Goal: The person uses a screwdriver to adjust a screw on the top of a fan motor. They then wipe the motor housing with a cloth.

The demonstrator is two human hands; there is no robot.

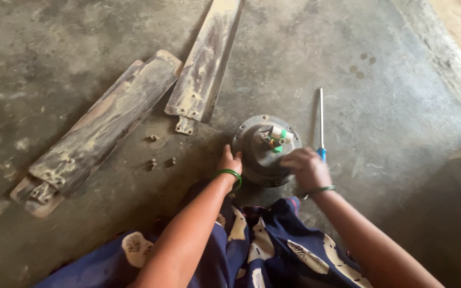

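Note:
A round dark metal fan motor housing [262, 152] lies on the concrete floor in front of me, with a white and green part and wires [277, 137] on its top. My left hand [229, 160] grips the housing's left rim; a green bangle sits on that wrist. My right hand [306, 168] rests on the housing's right side, fingers curled, blurred; whether it holds anything is unclear. A screwdriver [320, 120] with a blue handle lies just right of the housing, its handle beside my right hand.
Dusty detached fan blades lie on the floor: two stacked at the left [102, 125] and one at top centre [205, 64]. Small loose screws [158, 160] are scattered between the blades and the housing. My blue patterned clothing [252, 250] fills the bottom.

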